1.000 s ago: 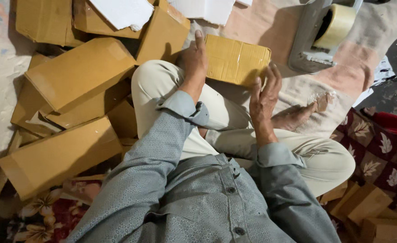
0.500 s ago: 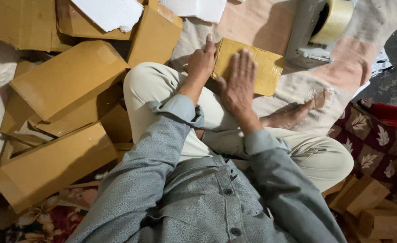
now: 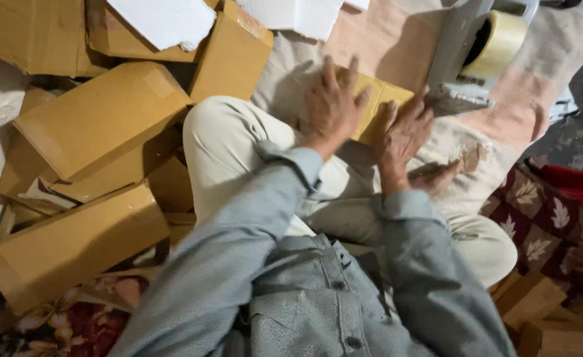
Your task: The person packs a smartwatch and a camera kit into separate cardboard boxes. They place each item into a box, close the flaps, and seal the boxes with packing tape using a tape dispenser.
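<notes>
Upper centre of the frame: left hand [image 3: 331, 106] lies flat, fingers spread, on the small cardboard box [image 3: 377, 106]; right hand [image 3: 404, 135] cups its near edge (light, stiff, probably best gripped by its edges).

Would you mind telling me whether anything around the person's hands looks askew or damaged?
Both the left hand and right hand rest on a small yellow box, which looks intact. To the left, the brown cardboard boxes lie tumbled at odd angles, and a white foam piece on top has a ragged, broken edge.
</notes>
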